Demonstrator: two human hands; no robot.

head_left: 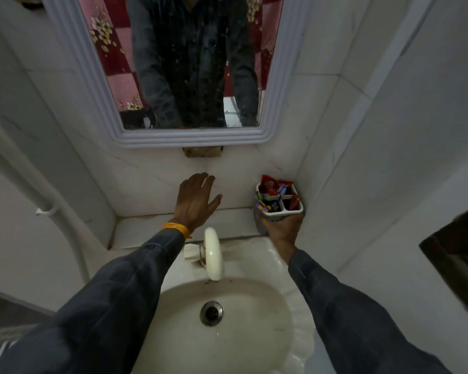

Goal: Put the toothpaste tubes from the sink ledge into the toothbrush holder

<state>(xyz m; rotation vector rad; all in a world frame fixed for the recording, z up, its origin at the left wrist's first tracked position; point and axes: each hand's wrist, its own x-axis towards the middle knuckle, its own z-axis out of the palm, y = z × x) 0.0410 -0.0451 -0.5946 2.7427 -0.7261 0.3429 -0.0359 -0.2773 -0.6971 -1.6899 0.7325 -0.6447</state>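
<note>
A white toothbrush holder [295,210] with several compartments stands at the right end of the sink ledge [146,229], in the corner of the wall. Red toothpaste tubes [270,184] stick up from its back and right compartments, and purple toothbrushes [264,202] from the front left one. My right hand [283,230] grips the holder's front wall from below. My left hand [196,202] hovers over the ledge's middle with fingers spread, holding nothing. An orange band circles that wrist.
A cream tap [212,255] arches over the white basin [276,300] with its drain [211,313]. A framed mirror [97,85] hangs above the ledge. White tiled walls close in on both sides; a white pipe [49,195] runs down the left.
</note>
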